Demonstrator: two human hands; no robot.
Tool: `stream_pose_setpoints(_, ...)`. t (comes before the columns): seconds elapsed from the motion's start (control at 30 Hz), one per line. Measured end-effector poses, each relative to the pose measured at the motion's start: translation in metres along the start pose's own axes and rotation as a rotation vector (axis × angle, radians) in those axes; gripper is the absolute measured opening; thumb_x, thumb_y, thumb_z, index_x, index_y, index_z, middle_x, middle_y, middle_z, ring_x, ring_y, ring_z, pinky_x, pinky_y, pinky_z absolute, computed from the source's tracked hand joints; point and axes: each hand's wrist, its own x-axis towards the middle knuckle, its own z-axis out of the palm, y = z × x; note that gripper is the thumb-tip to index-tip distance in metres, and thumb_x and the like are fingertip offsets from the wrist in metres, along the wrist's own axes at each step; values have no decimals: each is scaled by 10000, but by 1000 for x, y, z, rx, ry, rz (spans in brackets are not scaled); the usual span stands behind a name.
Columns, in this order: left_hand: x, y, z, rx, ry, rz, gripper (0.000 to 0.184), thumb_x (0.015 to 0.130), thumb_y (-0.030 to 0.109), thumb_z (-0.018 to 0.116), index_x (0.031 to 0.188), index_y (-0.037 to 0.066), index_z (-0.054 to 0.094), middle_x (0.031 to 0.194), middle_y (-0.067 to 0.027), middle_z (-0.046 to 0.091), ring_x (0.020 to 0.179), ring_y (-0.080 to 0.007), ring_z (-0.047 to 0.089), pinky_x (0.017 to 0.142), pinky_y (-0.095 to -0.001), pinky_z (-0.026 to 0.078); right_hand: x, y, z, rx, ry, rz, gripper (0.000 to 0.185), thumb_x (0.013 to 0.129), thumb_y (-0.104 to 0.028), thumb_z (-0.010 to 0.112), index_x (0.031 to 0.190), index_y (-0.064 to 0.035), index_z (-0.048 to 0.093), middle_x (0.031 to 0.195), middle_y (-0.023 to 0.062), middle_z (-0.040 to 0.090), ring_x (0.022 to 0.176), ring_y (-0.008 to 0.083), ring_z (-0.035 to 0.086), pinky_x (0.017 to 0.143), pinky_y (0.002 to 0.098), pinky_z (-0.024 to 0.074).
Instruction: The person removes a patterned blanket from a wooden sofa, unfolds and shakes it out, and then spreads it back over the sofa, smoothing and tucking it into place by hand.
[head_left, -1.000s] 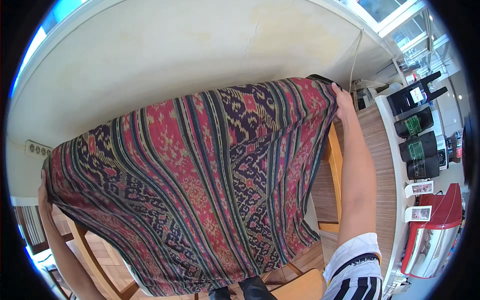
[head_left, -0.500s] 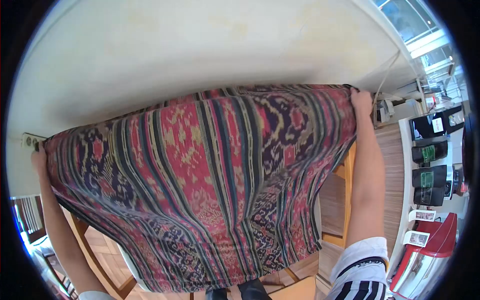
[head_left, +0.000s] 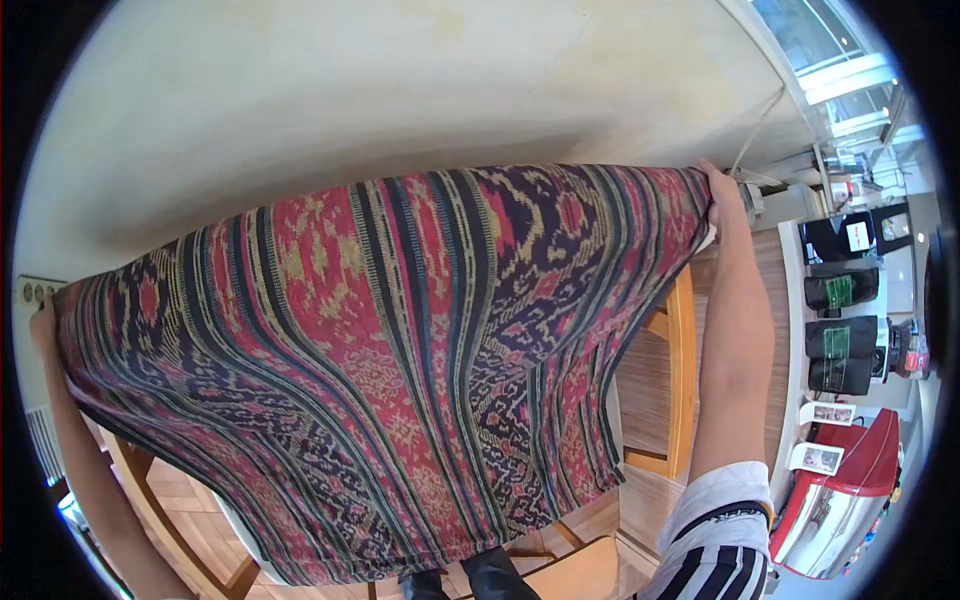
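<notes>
A large patterned cloth with red, black and gold stripes spreads across the middle of the head view. My left hand is closed on its far left corner, with most fingers hidden by the fabric. At the far right corner, my right hand grips the edge, its thumb side and knuckles showing. Between my hands the far edge is stretched out along the pale wall. The near part drapes down in folds toward my feet and hides whatever lies beneath it.
A pale wall rises right behind the cloth, with a socket at left. Wooden chair frames show on both sides. On the right, a counter holds black pouches and a red and silver machine.
The cloth has shifted left and its far part looks flatter and more taut. My left hand has moved left and slightly down; my right hand stays near the same spot.
</notes>
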Motion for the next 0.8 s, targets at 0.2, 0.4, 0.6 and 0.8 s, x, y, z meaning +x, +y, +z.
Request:
stream_pose_setpoints(0.2, 7, -52, -11, -408, -244, 56, 667, 817, 584, 347, 990, -10, 596, 968, -207, 580, 924, -349, 546, 777, -429, 428, -72, -5, -20, 15, -350, -30, 451, 797, -294, 613, 1094, 36, 528, 1019, 111, 595, 911, 171, 563, 814, 283, 425)
stream_pose_setpoints(0.4, -7, -67, -7, -385, -259, 58, 650, 822, 577, 353, 1022, 2, 582, 971, -185, 578, 917, -320, 548, 777, -408, 428, -44, 3, -17, -203, -301, -79, 410, 774, -274, 648, 986, 69, 576, 931, 96, 623, 805, 171, 589, 753, 275, 448)
stream_pose_setpoints(0.6, -19, -65, -10, -341, -224, 66, 636, 828, 570, 360, 1054, 14, 569, 973, -163, 576, 911, -292, 550, 778, -387, 428, -44, 7, -4, -107, -45, -50, 505, 749, -342, 666, 1027, 67, 562, 986, 130, 608, 877, 195, 575, 794, 306, 439)
stream_pose_setpoints(0.8, -22, -66, -6, -355, -225, 78, 623, 833, 564, 367, 1085, 26, 555, 975, -142, 574, 904, -264, 553, 778, -365, 429, -70, 17, -27, -170, -200, -44, 568, 725, -413, 667, 1048, 42, 562, 981, 112, 612, 877, 185, 576, 788, 299, 437)
